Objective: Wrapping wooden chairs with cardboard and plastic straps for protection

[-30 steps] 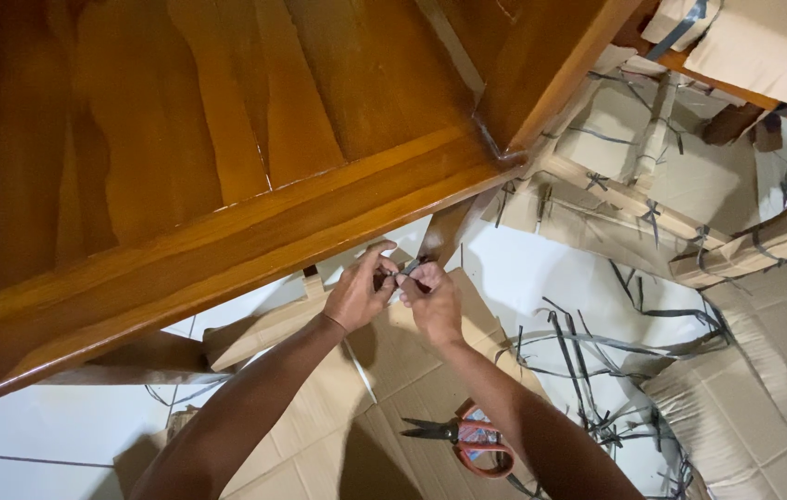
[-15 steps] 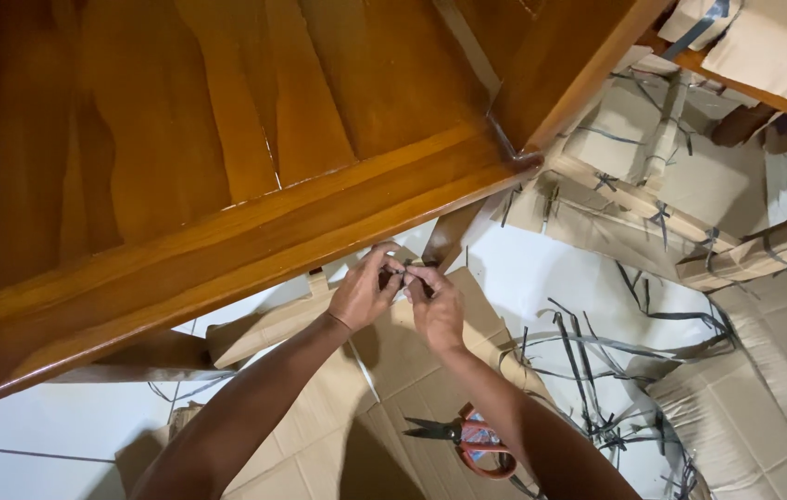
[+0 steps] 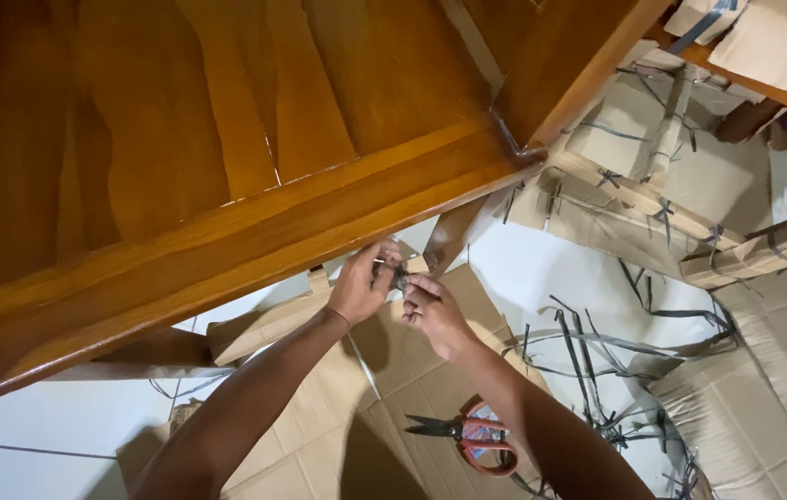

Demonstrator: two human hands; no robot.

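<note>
Just below the edge of the wooden table top [image 3: 254,167], both hands meet at a small dark piece [image 3: 401,278] beside a cardboard-wrapped leg [image 3: 453,236]. The left hand [image 3: 363,285], at nine o'clock of the piece, pinches it with its grip pressed together; the right hand [image 3: 432,313], at five o'clock, pinches it too. Red-handled scissors [image 3: 467,437] lie on flattened cardboard [image 3: 319,417] at six o'clock, with loose grey strapping [image 3: 597,347] on the floor at four o'clock.

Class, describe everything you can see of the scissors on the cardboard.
The scissors lie flat on brown cardboard on the floor, below the person's right forearm, which hides part of the handles. The handle loops look like red plastic; the dark blades seem metal, slightly parted, pointing left. Neither hand touches them.
</note>
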